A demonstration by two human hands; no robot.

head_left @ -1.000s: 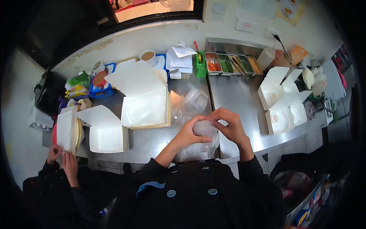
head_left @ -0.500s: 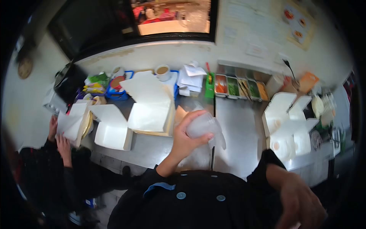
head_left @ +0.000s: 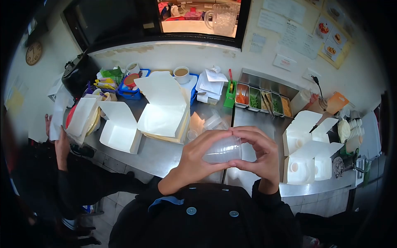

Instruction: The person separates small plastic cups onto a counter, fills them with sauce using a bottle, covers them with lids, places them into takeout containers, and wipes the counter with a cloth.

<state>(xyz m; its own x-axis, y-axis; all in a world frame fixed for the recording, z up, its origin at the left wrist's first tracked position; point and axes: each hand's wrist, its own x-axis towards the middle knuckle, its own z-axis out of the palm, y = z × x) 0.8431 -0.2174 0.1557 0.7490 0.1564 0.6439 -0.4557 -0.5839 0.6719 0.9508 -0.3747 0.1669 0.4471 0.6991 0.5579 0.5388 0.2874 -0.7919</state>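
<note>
While our left hand (head_left: 191, 156) and right hand (head_left: 265, 156) are clasping clear plastic cups (head_left: 224, 150), fingers half-curled, we're holding them right of the largest carton (head_left: 162, 120).

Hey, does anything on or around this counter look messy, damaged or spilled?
The papers beside the green holder are piled askew, and the wall under the window looks patchy, perhaps peeling. No spill shows.

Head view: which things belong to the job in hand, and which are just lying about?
In the job:
- clear plasticware between left hand and right hand
- likely the counter's ribbed clear stack

Lying about, by the look of it:
- filled mug
- loose papers
- pitcher
- wall clock
</note>
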